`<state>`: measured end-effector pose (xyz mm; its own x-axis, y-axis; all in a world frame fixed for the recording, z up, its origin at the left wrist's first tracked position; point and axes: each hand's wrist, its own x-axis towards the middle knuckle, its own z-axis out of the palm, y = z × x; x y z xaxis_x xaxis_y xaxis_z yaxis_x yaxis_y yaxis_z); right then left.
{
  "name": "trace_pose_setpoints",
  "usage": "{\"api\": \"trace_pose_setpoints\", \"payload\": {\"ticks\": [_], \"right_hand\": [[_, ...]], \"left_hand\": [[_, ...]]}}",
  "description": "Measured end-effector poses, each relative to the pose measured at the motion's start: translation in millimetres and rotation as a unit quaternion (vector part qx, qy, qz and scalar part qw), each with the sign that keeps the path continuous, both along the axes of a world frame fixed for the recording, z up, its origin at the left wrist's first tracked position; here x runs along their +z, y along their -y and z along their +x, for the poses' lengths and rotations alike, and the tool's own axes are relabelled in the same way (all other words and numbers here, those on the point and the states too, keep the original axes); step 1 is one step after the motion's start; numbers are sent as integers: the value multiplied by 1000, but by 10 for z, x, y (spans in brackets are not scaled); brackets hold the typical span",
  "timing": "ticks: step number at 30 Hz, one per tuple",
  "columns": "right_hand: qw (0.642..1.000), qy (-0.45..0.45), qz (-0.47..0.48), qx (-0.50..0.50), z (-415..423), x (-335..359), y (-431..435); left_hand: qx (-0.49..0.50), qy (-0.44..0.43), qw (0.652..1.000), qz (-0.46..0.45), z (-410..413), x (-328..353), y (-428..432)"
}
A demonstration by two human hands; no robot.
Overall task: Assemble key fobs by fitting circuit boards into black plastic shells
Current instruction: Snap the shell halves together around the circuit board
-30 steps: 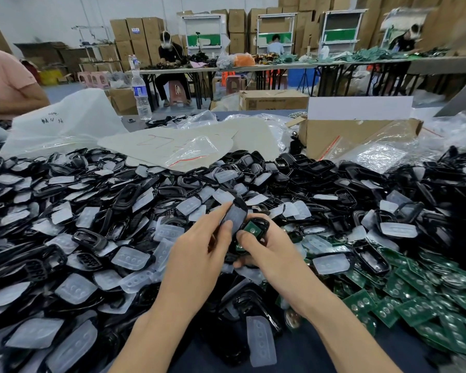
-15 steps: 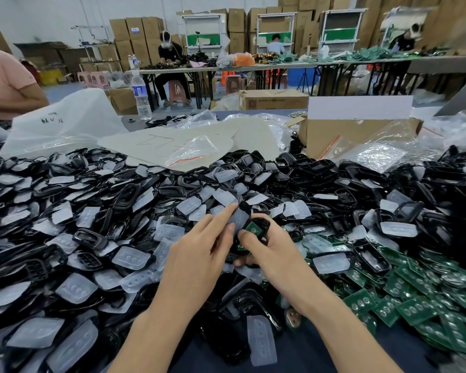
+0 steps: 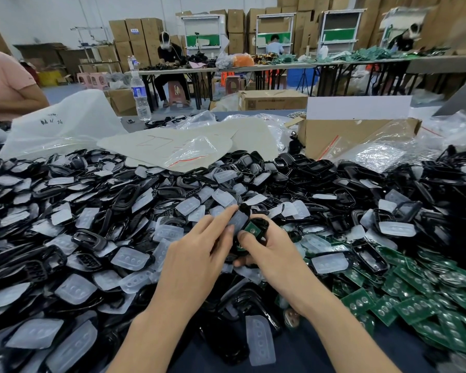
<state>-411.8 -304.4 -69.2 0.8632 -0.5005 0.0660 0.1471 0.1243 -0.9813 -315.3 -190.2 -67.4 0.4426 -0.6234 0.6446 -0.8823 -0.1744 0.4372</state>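
— So, which step is this?

— Closing a fob, I'd judge. At the centre of the frame, just above the heap, the left hand (image 3: pixel 197 254) pinches a padded shell half (image 3: pixel 238 218) between a stretched forefinger and the thumb, with its other fingers loosely fanned. Right beside it, the right hand (image 3: pixel 276 251) curls round a black shell (image 3: pixel 262 226) with a green circuit board (image 3: pixel 251 229) lying in it, thumb on the board's near edge. The two halves meet along one side.

— And the next move?

— Likely the board has to sit flat in its recess, then the halves get squared up and pressed together. A skewed board would probably hold the seam open.

— Any containers?

— Upper left, a white plastic bag (image 3: pixel 65 125) slumps on the table, its contents hidden. Upper centre, a clear bag (image 3: pixel 189 153) lies flat on a pale sheet; I cannot tell what it holds. Upper right, a cardboard box (image 3: pixel 334 138) stands open with clear wrapping draped over its front, its inside out of sight. The stock itself sits in nothing: loose shells and pads (image 3: pixel 92 238) are heaped across the left and centre, and spare boards (image 3: pixel 414 300) are spread at the lower right.
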Motion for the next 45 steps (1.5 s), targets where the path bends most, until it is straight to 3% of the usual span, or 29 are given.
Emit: {"api": "trace_pose_setpoints", "payload": {"ticks": [34,45], "right_hand": [[999,11,-29,-5,-15,14,-22],[999,-5,-45,-16,-6,-3,4]], "left_hand": [[46,58,997,3,37,-24,10],[12,15,1000,3,16,-31,7]]}}
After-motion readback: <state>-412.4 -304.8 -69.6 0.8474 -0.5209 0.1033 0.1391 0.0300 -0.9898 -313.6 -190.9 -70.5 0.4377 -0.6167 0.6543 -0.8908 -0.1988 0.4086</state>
